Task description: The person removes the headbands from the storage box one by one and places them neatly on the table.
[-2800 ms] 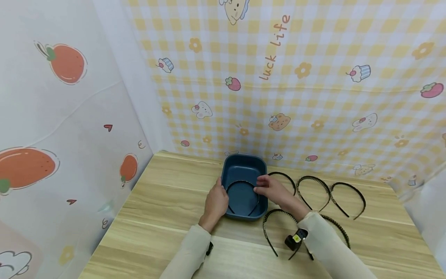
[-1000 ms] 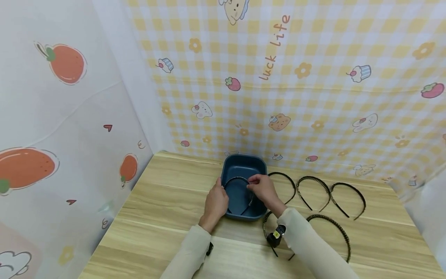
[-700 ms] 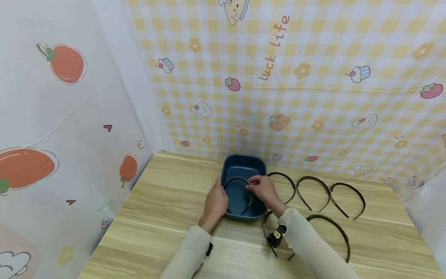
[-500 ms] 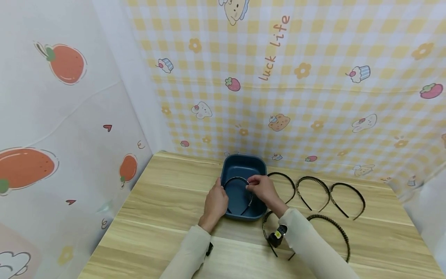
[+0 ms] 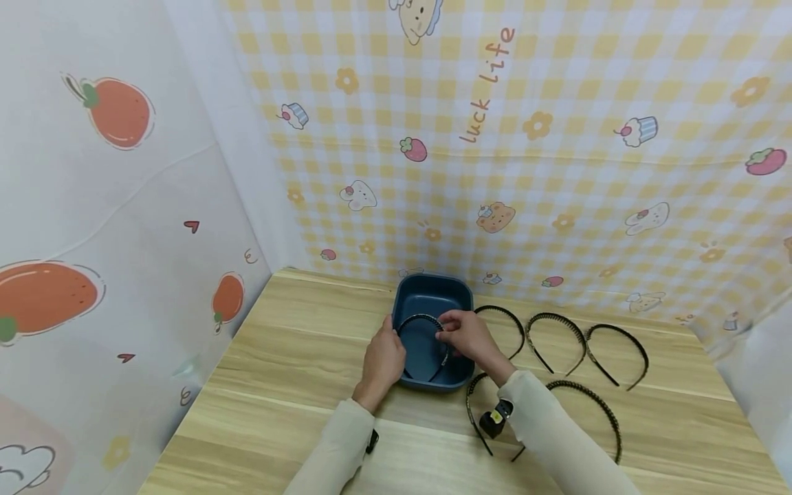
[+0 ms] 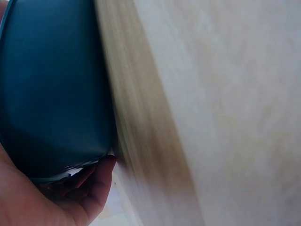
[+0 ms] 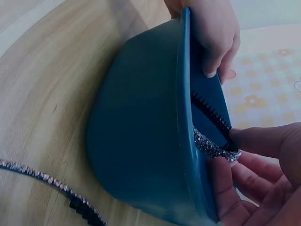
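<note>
A dark blue plastic bin (image 5: pixel 433 301) stands on the table near the back wall. My left hand (image 5: pixel 382 359) grips its left wall, thumb over the rim and fingers outside, also seen in the left wrist view. Inside the bin leans a black toothed headband (image 5: pixel 421 317) with a glittery outer band (image 7: pixel 211 147). My right hand (image 5: pixel 468 335) reaches over the bin's right side and pinches the headband at its right upper curve, between thumb and fingers. In the right wrist view the thumb lies on the toothed side. The headband's lower ends are inside the bin.
Right of the bin, several more headbands lie on the wooden table (image 5: pixel 297 357): one headband (image 5: pixel 504 311) partly behind my right hand, others further right such as this headband (image 5: pixel 619 331). Two nearer ones are partly under my right forearm. A patterned cloth wall (image 5: pixel 396 227) closes the back.
My right hand has come from spread fingers at the bin's right rim to a pinch on the headband, which has shifted slightly left and up. My left hand has stayed put.
</note>
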`<action>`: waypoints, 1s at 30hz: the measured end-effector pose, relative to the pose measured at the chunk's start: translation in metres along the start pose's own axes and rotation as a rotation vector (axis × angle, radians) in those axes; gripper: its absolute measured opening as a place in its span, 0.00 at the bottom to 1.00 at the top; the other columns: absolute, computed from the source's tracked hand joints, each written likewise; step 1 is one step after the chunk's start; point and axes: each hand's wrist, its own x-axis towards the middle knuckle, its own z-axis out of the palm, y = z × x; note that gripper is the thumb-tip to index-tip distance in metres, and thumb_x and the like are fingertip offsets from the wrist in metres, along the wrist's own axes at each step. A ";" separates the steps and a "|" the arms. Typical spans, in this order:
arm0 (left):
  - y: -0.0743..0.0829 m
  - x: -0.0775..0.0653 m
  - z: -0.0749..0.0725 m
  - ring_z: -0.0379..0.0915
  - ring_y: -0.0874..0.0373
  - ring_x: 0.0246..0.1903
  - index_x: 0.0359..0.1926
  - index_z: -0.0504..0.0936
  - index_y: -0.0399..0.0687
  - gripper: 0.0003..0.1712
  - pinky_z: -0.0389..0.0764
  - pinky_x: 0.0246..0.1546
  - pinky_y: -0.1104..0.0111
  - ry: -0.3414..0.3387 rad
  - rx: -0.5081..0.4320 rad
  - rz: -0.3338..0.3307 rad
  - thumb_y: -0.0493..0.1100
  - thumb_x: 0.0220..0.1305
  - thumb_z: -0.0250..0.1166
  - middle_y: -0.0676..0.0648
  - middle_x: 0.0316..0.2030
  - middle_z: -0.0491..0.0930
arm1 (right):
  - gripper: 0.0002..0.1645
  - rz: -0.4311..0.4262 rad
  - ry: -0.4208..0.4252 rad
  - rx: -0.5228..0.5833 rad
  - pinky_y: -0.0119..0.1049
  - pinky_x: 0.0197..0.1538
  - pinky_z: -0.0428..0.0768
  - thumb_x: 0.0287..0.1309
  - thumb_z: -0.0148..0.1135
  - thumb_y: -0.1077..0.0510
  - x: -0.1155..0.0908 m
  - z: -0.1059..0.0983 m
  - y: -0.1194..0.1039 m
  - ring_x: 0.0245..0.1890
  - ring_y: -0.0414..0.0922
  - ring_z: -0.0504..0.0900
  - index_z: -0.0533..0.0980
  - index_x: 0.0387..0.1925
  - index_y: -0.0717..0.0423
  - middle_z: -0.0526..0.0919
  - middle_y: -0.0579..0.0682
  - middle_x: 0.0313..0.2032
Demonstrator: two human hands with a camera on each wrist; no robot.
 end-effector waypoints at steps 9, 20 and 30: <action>0.000 0.001 0.000 0.77 0.48 0.34 0.63 0.61 0.35 0.24 0.76 0.30 0.59 -0.003 -0.015 0.014 0.38 0.67 0.43 0.39 0.48 0.75 | 0.17 -0.015 -0.023 0.012 0.37 0.26 0.79 0.51 0.63 0.62 0.000 -0.003 0.006 0.27 0.49 0.82 0.77 0.45 0.57 0.82 0.53 0.35; -0.001 0.001 0.001 0.77 0.48 0.34 0.63 0.61 0.36 0.24 0.76 0.31 0.59 0.011 -0.010 0.033 0.37 0.67 0.43 0.40 0.48 0.76 | 0.17 -0.005 -0.006 0.009 0.38 0.27 0.79 0.52 0.62 0.60 0.001 -0.012 0.009 0.24 0.45 0.81 0.77 0.46 0.54 0.82 0.53 0.36; -0.002 0.000 0.001 0.77 0.47 0.35 0.63 0.61 0.36 0.24 0.76 0.30 0.59 0.000 -0.006 0.017 0.38 0.67 0.43 0.39 0.48 0.76 | 0.18 0.011 -0.012 0.054 0.37 0.28 0.79 0.55 0.59 0.61 -0.001 -0.030 0.016 0.29 0.47 0.81 0.74 0.49 0.59 0.81 0.57 0.38</action>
